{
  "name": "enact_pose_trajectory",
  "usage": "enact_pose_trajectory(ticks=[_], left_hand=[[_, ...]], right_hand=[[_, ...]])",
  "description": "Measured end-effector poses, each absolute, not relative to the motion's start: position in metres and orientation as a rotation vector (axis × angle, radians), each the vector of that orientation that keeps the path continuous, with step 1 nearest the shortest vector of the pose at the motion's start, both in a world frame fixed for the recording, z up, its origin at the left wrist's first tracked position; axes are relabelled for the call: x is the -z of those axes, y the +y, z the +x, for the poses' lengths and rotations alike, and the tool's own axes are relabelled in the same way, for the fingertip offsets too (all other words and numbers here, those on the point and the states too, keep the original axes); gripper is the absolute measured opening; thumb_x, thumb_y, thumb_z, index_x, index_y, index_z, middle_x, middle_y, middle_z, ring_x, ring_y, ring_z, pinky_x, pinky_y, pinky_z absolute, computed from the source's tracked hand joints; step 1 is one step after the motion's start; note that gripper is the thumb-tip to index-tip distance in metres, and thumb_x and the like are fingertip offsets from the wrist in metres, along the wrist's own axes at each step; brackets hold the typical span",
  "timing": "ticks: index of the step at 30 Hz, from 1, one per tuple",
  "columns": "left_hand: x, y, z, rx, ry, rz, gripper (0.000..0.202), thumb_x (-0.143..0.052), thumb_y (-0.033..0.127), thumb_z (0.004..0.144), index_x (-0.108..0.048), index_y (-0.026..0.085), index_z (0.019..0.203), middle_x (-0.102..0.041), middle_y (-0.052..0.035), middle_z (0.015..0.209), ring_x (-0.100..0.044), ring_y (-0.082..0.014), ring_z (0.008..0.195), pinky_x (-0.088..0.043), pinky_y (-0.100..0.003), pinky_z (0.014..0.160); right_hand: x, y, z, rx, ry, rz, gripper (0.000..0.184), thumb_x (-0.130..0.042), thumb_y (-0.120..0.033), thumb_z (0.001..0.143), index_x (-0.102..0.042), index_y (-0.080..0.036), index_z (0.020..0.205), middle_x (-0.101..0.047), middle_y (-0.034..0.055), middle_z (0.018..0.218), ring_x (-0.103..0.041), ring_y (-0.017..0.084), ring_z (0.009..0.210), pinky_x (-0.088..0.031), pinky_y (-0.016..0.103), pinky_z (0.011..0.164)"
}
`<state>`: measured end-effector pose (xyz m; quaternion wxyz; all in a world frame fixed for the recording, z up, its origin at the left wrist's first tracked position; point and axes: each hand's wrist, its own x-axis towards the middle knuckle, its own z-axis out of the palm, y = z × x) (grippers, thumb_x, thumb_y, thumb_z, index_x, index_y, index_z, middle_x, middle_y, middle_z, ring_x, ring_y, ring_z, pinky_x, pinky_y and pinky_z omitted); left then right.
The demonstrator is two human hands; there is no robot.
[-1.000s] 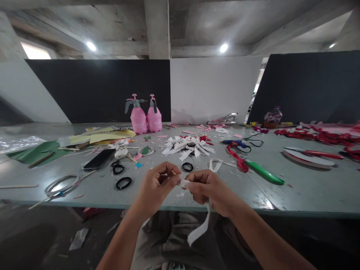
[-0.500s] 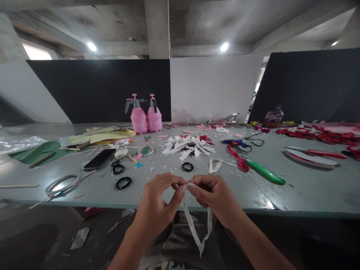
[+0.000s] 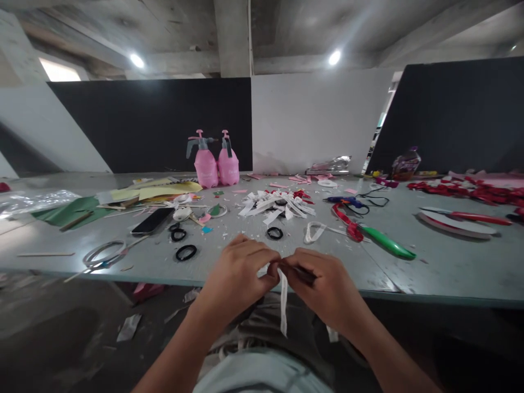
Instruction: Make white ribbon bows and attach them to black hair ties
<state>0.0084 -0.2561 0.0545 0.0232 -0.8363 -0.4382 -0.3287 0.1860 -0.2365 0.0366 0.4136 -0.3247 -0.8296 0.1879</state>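
Just over the table's front edge, my left hand (image 3: pixel 245 268) and my right hand (image 3: pixel 323 281) meet with fingertips pinched together. Between them they grip a white ribbon (image 3: pixel 284 305), one length of which hangs down over my lap. The pinched part is mostly hidden by the fingers. Beyond the hands lies a black ring-shaped band (image 3: pixel 275 233), and behind it a pile of short white ribbon strips (image 3: pixel 278 204). A loop of white ribbon (image 3: pixel 314 232) rests to the right of the band.
A green-handled tool (image 3: pixel 388 243), a blue glue gun (image 3: pixel 346 202) and a ribbon roll (image 3: pixel 456 225) lie to the right. Leftward are a phone (image 3: pixel 153 220), black bands (image 3: pixel 186 252) and coiled wire (image 3: pixel 104 254). Pink spray bottles (image 3: pixel 206 168) stand at the back.
The ribbon's hanging loop has become a single straight strand between my hands. Both hands have turned slightly, fingertips still together. The whole view has shifted a little.
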Motion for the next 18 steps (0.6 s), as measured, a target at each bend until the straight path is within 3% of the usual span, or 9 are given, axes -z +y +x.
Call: enact_pose_trajectory(ticks=[10,18], left_hand=[[-0.0449,-0.2578,0.0115,1.75,-1.678,-2.64,0.021,-0.054,0.029,0.083,-0.071,0.017,0.082,-0.068,-0.0034,0.071,-0.058,-0.0129,0.066,-0.046,-0.023,0.065],[-0.0492,-0.262,0.0126,1.751,-1.648,-2.641,0.018,-0.059,0.029,0.08,-0.073,0.018,0.084,-0.07,-0.0044,0.075,-0.06,-0.0141,0.069,-0.047,-0.024,0.067]], right_hand=[[-0.038,-0.2408,0.1897,-0.756,-1.891,-0.814,0.027,-0.054,-0.037,0.087,-0.07,-0.016,0.08,-0.055,0.0002,0.062,-0.045,0.01,0.054,-0.034,0.021,0.05],[-0.0352,-0.2444,0.1912,-0.746,-1.887,-0.815,0.025,-0.055,-0.034,0.087,-0.071,-0.015,0.085,-0.058,0.0007,0.064,-0.046,0.01,0.055,-0.034,0.02,0.05]])
